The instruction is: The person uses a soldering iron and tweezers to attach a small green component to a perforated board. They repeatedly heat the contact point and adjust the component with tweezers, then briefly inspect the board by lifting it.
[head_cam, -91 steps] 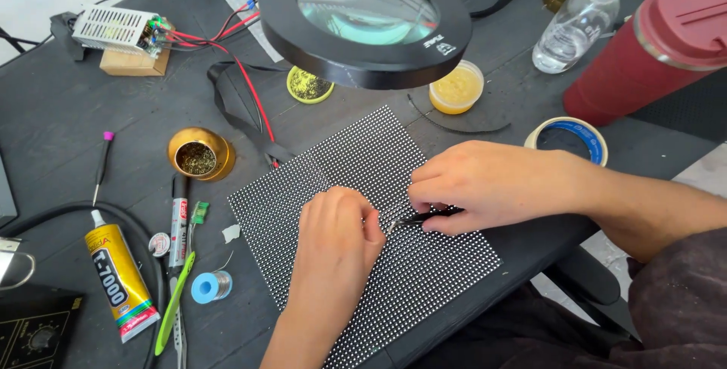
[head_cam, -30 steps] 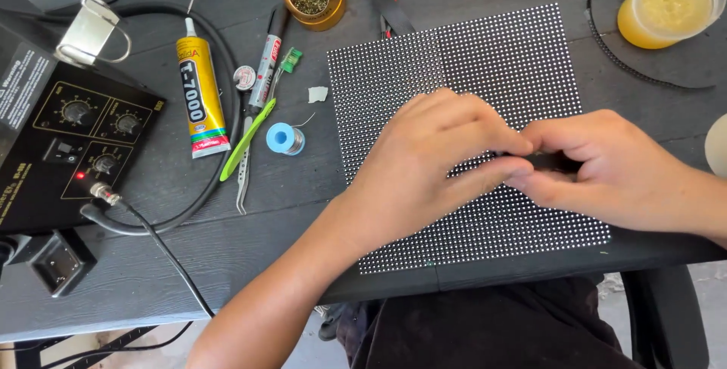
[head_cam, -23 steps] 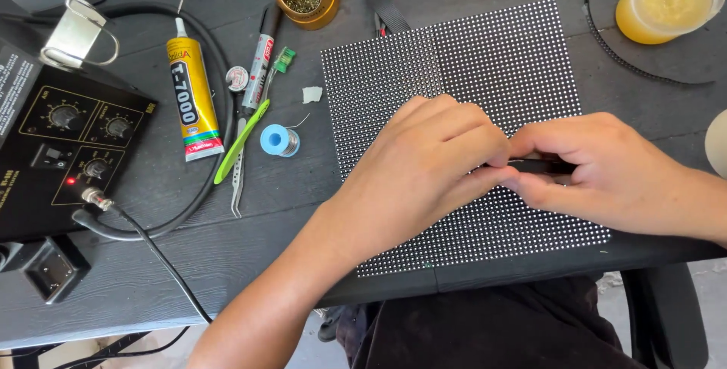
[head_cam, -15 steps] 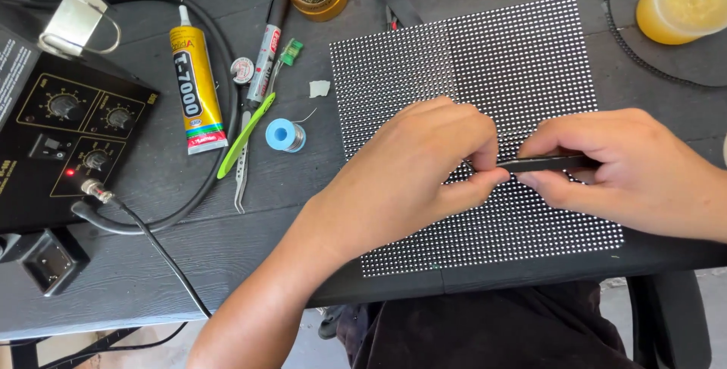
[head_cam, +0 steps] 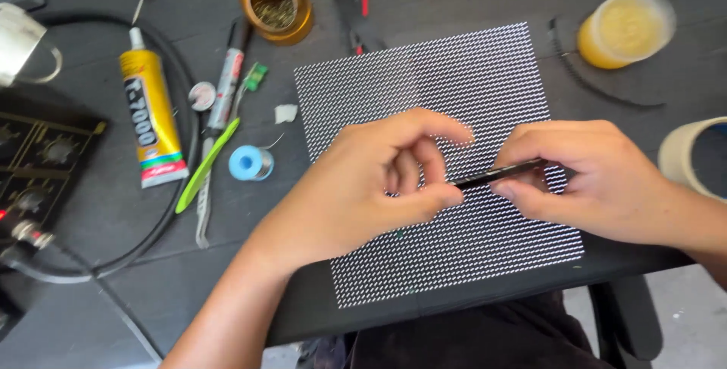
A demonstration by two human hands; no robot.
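A black panel covered with a grid of small white dots [head_cam: 424,74] lies flat on the dark table, near its front edge. My right hand [head_cam: 598,180] rests on the panel's right side and pinches a thin black tweezer-like tool [head_cam: 500,174] that points left. My left hand [head_cam: 363,187] sits over the panel's middle, fingers curled. Its thumb and fingertips close on the tool's left tip. What lies under the tip is hidden by my fingers.
Left of the panel lie a yellow glue tube [head_cam: 151,112], a blue solder spool [head_cam: 250,163], a green tool [head_cam: 206,166], a brass cup [head_cam: 276,6] and a black knobbed box [head_cam: 38,165] with a cable. A yellow-filled jar [head_cam: 625,28] and a tape roll [head_cam: 693,157] stand at the right.
My left hand has drawn back to the left and uncurled a little, so more of the black tool shows between my hands. The camera has come closer to the panel.
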